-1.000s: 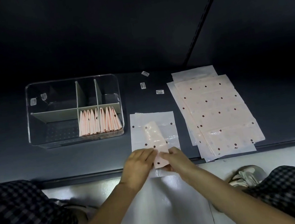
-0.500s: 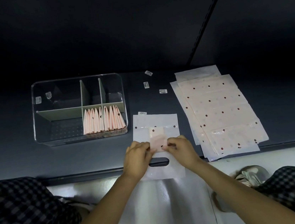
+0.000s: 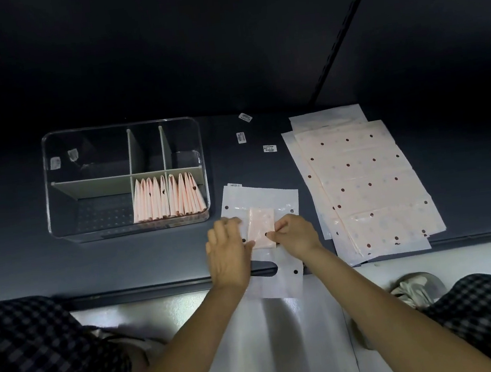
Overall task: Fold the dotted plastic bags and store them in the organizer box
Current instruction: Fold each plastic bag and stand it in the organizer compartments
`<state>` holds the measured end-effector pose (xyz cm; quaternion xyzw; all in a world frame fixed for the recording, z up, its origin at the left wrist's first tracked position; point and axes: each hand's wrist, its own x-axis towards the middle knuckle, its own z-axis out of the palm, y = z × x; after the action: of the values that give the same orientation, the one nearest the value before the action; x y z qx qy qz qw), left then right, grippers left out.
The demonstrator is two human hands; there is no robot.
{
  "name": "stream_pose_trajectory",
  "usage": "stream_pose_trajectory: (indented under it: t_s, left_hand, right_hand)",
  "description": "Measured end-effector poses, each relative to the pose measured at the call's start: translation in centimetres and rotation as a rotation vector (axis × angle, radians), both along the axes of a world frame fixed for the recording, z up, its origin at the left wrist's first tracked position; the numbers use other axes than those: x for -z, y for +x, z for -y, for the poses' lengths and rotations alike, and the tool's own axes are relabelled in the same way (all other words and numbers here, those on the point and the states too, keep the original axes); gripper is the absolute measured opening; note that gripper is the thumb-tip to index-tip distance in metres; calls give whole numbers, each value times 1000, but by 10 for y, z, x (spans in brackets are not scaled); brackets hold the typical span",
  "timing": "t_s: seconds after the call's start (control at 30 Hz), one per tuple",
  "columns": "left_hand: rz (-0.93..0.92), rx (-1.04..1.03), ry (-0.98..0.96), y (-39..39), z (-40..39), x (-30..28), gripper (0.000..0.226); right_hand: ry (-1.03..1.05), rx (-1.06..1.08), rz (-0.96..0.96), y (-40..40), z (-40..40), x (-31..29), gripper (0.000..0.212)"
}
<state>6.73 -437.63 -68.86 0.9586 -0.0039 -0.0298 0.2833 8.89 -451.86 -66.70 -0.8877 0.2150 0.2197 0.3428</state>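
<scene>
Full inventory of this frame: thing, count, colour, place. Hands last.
Clear plastic organizer box: one, transparent with pale dividers, left on the dark counter.
Folded pink bags: a row, count unclear, standing in the box's near right compartment.
Folded pink dotted bag: one, between the hands.
Flat white dotted bag with handle cutout: one, under the folded one, overhanging the counter edge.
Stack of flat dotted bags: count unclear, pink and white, right.
Small white labels: three, on the counter behind the bags.
Left hand: fingers flat beside the folded bag.
Right hand: pinches its right edge.
</scene>
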Motion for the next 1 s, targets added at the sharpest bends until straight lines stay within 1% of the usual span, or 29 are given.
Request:
stream_pose_trajectory:
  t_s: [0.07,0.13,0.2,0.27,0.3,0.37,0.4,0.43,0.47,0.5,0.53,0.57,0.6,0.67,0.73,0.83,0.93,1.0]
  left_hand:
    - [57,285,98,2,-1,4,57]
    - [31,536,243,5,-6,9,72]
    - [-16,623,319,9,-12,14,71]
    - [-43,663,342,14,-17,15,61]
    - [-55,678,349,16,-19,14,57]
    - [-69,695,366,18,-21,13,53]
    - [-75,703,375,19,-22,13,53]
    - [-82,708,382,19,-21,13,53]
    - [-89,710,385,19,-21,13,53]
    - [-95,715,391,19,-22,13,52]
    - [-101,725,399,18,-22,13,52]
    - [-104,735,409,18,-22,13,53]
    - [-100,743,421,18,-23,14,55]
    - [-76,754,449,19,-25,16,60]
    - [-57,781,461,21,-29,16,64]
    - [-29,774,446,21,-34,18,67]
    - [-25,746,416,23,-37,21,66]
    - [-20,722,391,25,-34,21,63]
  right_hand:
    - [13,12,-16,2,0,0,18]
    - [15,16,-21,3,1,1,20]
    - [5,6,-15,3,2,2,21]
    - [-18,4,-16,1,-1,2,23]
    - [-94,-30,-7,-1,-4,2,25]
    - [-405,-175,111,-7,-12,4,34]
    - [-517,-233,230,-10,-15,6,39]
    - [-530,-281,355,-12,-18,7,45]
    - [-462,-352,452,-13,-20,8,51]
    - [-376,-468,500,-14,-21,10,57]
    - [-310,-601,499,-16,-21,13,60]
    - [-271,-708,457,-19,-18,17,62]
    - [-256,-767,407,-22,-13,21,60]
    - [-301,-808,343,-26,1,29,58]
    - [-386,-864,300,-27,12,31,63]
    - [-448,-918,295,-25,20,31,68]
    - [-459,-881,317,-24,18,31,68]
    - [-425,-841,347,-23,13,28,67]
